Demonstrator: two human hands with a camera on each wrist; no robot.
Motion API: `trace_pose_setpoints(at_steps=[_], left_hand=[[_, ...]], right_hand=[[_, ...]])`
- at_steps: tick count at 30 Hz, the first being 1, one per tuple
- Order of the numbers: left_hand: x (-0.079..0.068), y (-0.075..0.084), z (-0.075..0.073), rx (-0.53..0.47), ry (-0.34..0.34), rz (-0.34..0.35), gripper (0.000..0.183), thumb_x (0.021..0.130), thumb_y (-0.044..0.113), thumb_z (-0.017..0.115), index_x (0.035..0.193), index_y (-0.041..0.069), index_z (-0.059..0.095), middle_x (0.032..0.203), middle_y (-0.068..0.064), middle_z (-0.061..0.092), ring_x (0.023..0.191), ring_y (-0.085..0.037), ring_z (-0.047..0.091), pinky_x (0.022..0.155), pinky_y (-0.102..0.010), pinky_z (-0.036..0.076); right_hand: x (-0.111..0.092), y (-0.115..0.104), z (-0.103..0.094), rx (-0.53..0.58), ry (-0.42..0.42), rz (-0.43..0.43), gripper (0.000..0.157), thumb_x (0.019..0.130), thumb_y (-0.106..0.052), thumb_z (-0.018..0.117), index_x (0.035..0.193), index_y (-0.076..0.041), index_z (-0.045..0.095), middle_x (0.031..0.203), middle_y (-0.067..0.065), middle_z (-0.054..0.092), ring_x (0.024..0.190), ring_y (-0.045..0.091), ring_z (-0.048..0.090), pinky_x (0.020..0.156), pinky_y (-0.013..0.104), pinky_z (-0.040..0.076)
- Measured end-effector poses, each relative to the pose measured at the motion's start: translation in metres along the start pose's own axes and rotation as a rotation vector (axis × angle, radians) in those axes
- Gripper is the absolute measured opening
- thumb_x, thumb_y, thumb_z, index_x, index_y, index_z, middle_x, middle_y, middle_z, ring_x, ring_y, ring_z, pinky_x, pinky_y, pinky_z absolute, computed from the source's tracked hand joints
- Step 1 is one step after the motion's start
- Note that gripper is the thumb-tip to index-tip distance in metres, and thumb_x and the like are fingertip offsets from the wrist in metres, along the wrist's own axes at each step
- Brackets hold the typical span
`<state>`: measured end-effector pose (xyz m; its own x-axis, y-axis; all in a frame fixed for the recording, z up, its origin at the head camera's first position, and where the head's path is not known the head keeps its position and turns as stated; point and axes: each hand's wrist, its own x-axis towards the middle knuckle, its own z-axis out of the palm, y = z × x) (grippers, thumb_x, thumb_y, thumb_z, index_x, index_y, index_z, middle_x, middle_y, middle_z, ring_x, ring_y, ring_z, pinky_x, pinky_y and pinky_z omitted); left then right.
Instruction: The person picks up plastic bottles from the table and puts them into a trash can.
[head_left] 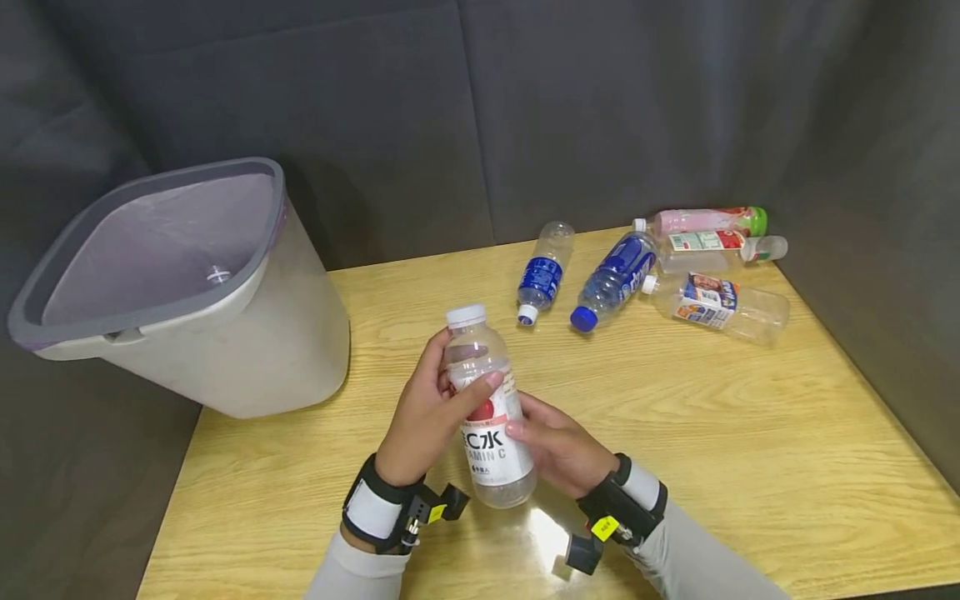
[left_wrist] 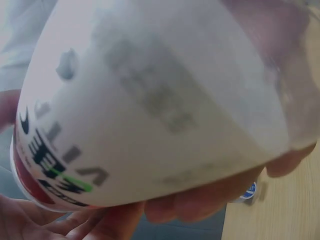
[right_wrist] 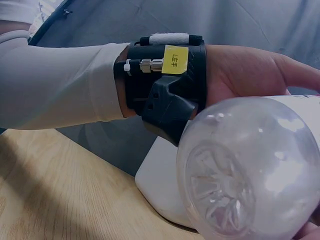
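"How many bottles?"
"One held bottle (head_left: pixel 491 454), tilted slightly, at the frame's centre; at least five lying bottles (head_left: pixel 617 271) upper right, some overlapping. One bin (head_left: pixel 307 333), left."
"And the hands?"
"Both clamped on it: the left hand (head_left: pixel 423 421) curls round its upper part, the right hand (head_left: pixel 566 446) grips lower, thumb on the label (head_left: pixel 491 457)."

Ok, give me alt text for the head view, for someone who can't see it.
A left hand and right hand hold a capped, white-labelled bottle above a wooden table. A lined bin stands at the left of the view, and several other bottles lie towards the table's back right.
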<state>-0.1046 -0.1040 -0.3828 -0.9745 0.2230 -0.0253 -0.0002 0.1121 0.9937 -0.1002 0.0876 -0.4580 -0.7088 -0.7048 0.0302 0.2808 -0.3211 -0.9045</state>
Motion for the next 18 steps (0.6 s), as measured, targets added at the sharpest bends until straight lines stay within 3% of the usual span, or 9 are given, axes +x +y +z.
trace_pose_setpoints(at_steps=[6, 10, 14, 18], left_hand=[[0.004, 0.003, 0.000, 0.014, 0.007, 0.006, 0.068, 0.094, 0.033, 0.072, 0.150, 0.027, 0.033, 0.138, -0.004, 0.055, 0.124, -0.023, 0.060, 0.104, -0.045, 0.053], [0.006, 0.008, -0.008, 0.045, 0.031, 0.036, 0.067, 0.094, 0.031, 0.073, 0.149, 0.025, 0.035, 0.138, -0.005, 0.055, 0.122, -0.025, 0.061, 0.100, -0.043, 0.055], [0.002, 0.023, -0.029, 0.106, 0.075, 0.089, 0.069, 0.094, 0.027, 0.073, 0.150, 0.023, 0.034, 0.138, -0.006, 0.054, 0.118, -0.026, 0.062, 0.093, -0.040, 0.058], [-0.011, 0.051, -0.064, 0.229, 0.179, 0.167, 0.067, 0.095, 0.022, 0.072, 0.151, 0.021, 0.035, 0.132, -0.006, 0.056, 0.111, -0.022, 0.063, 0.087, -0.030, 0.058]], right_hand=[[0.001, -0.003, -0.007, -0.030, -0.005, -0.021, 0.059, 0.105, -0.023, 0.044, 0.155, 0.001, 0.027, 0.134, -0.002, 0.061, 0.123, 0.015, 0.059, 0.110, 0.038, 0.043], [0.000, -0.009, -0.014, -0.082, 0.039, -0.046, 0.058, 0.105, -0.020, 0.045, 0.155, 0.003, 0.027, 0.140, 0.003, 0.056, 0.127, 0.014, 0.056, 0.111, 0.034, 0.045], [-0.003, -0.024, -0.031, -0.216, 0.117, -0.049, 0.059, 0.104, -0.017, 0.050, 0.155, 0.003, 0.030, 0.151, 0.019, 0.048, 0.134, 0.020, 0.054, 0.108, 0.030, 0.049], [-0.008, -0.044, -0.056, -0.496, 0.232, -0.023, 0.055, 0.103, -0.020, 0.056, 0.153, -0.004, 0.039, 0.152, 0.021, 0.048, 0.138, 0.032, 0.051, 0.109, 0.034, 0.048]])
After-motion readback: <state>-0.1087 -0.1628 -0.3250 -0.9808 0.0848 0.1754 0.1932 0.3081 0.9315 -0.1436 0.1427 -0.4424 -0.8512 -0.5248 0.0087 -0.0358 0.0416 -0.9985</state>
